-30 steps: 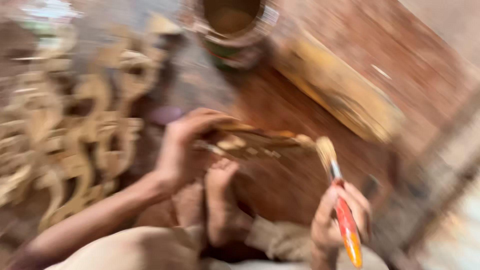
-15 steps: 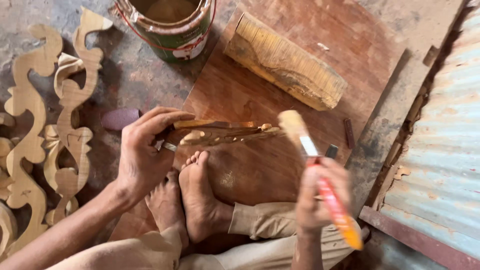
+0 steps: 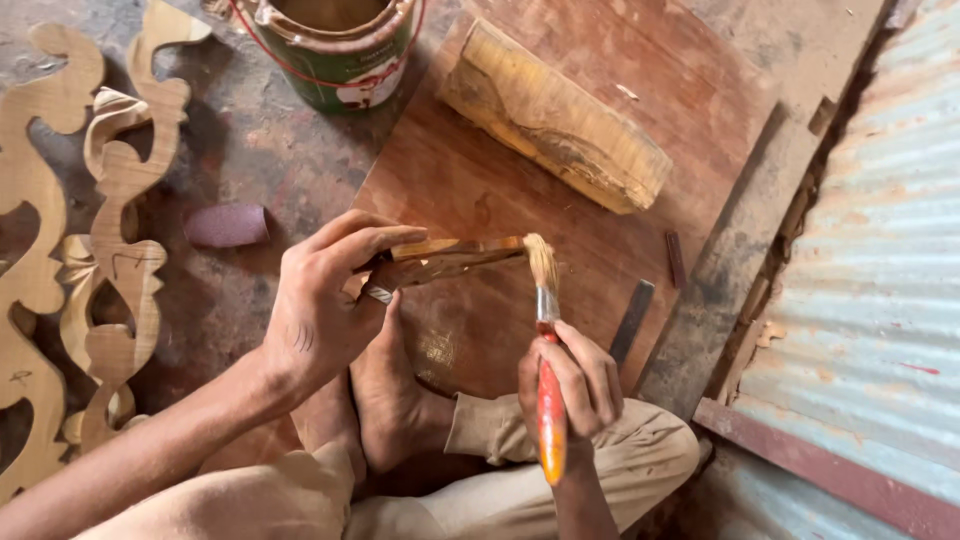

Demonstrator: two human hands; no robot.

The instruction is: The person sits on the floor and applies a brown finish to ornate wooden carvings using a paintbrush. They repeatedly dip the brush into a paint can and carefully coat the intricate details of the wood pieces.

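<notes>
A narrow carved wooden piece (image 3: 450,260) is gripped at its near end by the left hand (image 3: 325,305), fingers curled closed around it, at the centre of the frame, and is steadied above a bare foot (image 3: 390,400). A paintbrush (image 3: 547,345) with an orange-red handle is clasped upright in the closed right hand (image 3: 572,385), lower centre, and its pale bristles are pressed against the far tip of the carved piece. Both are held over a reddish-brown wooden board (image 3: 600,60) that is laid across the centre and upper right of the frame.

At the top of the frame, left of centre, an open green paint can (image 3: 335,50) is seen, fitted with a red wire handle; a brownish liquid is held inside, though its level cannot be judged. A white patch of label with a red mark is shown on the can's front. A rough yellow block of wood (image 3: 555,115) is laid aslant on the board, upper centre. A folded scrap of purplish sandpaper (image 3: 226,225) is seen on the floor at centre left, and pale scroll-cut wooden carvings (image 3: 120,180) are spread along the left edge. Corrugated metal sheeting (image 3: 880,250) is seen along the right side.
</notes>
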